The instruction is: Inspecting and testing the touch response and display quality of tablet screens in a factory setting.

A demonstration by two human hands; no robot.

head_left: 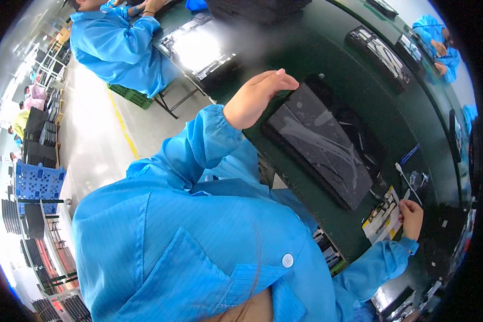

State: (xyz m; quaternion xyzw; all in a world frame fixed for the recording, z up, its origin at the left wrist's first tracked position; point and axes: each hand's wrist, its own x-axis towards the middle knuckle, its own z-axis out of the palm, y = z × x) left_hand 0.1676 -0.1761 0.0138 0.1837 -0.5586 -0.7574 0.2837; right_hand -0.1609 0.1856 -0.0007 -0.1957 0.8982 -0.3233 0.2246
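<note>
My left hand is raised at the far left corner of a dark, flat slab, its fingers stretched out and holding nothing. Whether the fingertips touch the slab's edge I cannot tell. Pale streaks run across the slab's top, and it lies on black sheeting. At the right, my right hand is closed in a pinch at the edge of a white and yellow sheet bearing small dark and pale pieces. A thin whitish strip shows by the fingertips; what they grip is too small to make out.
The dark green table carries a bright lit panel at the far left and a tray of parts at the back. A blue pen-like item and a white cable lie near my right hand. A co-worker in blue sits far left.
</note>
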